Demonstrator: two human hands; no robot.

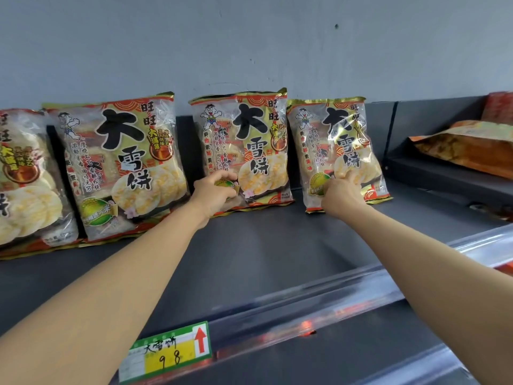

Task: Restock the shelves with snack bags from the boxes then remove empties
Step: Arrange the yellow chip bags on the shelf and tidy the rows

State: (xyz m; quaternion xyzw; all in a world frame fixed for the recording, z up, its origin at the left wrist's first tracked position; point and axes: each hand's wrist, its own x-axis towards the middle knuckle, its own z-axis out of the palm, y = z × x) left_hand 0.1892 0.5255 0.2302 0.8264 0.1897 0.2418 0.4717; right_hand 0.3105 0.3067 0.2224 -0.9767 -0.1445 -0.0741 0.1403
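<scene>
Several rice-cracker snack bags stand upright along the back of a dark grey shelf. My left hand grips the lower left corner of the middle bag, fingers curled round its edge. My right hand holds the lower part of the right-hand bag, which leans a little to the left. Two more bags of the same kind stand to the left, one large and one cut off by the frame edge. No boxes are in view.
An orange snack bag lies flat on a raised shelf section at the right. A clear price rail with a green and yellow tag runs along the shelf's front edge. A grey wall rises behind the bags.
</scene>
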